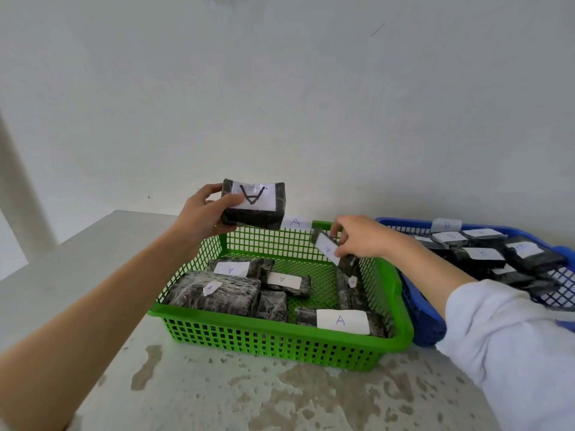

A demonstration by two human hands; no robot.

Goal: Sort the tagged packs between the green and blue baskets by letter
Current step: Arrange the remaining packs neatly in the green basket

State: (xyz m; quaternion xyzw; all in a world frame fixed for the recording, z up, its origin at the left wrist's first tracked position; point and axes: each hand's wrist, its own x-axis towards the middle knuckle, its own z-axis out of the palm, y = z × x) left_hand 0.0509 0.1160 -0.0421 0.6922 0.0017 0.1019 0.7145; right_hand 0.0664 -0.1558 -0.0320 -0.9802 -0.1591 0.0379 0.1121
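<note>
- Left hand (199,213) has its grip clenched round a black pack (253,204), thumb on the white tag, which reads A upside down; the pack is held above the far left corner of the green basket (280,343)
- Right hand (357,236) pinches a thinner pack (334,250) by its top edge, tilted, over the right end of the same basket; its tag's letter is too blurred to read
- Risk: that pinch is slight, so the thin pack could slip and land in the green basket whatever its letter; dropping it unread would mis-sort it
- Green basket, tagged A on its far rim, holds several packs tagged A
- Blue basket (417,306), touching it on the right and tagged B, holds more packs; some tags read B, others too faint
- Both sit on the mottled counter (280,399)
</note>
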